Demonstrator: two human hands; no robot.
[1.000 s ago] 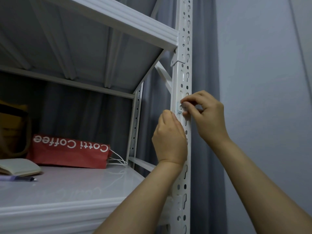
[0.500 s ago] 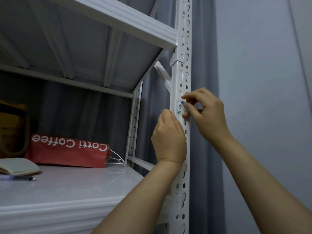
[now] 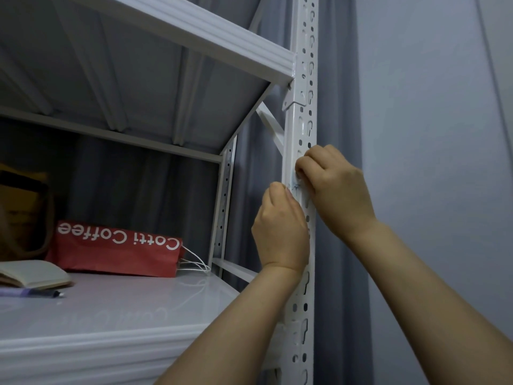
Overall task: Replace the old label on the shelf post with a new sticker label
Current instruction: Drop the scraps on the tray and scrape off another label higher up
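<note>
A white perforated shelf post [image 3: 304, 79] runs top to bottom right of centre. A small label [image 3: 295, 187] with faint blue marks sticks to the post at mid height, mostly hidden by fingers. My left hand [image 3: 280, 232] rests against the post just below the label, fingers curled, fingertips at the label's lower left edge. My right hand [image 3: 333, 187] comes from the right with curled fingers, its fingertips at the label's upper part. Which fingers actually hold the label is hidden.
A white upper shelf [image 3: 194, 31] overhangs at the top. The lower shelf [image 3: 111, 315] carries a red Cotti Coffee bag [image 3: 116, 248], an open notebook [image 3: 30, 275] and a pen [image 3: 41, 293]. Grey curtain [image 3: 341, 245] hangs behind the post, a plain wall [image 3: 430, 134] to the right.
My right hand's fingers have curled tighter and slid slightly left and down over the label. My left hand has barely moved.
</note>
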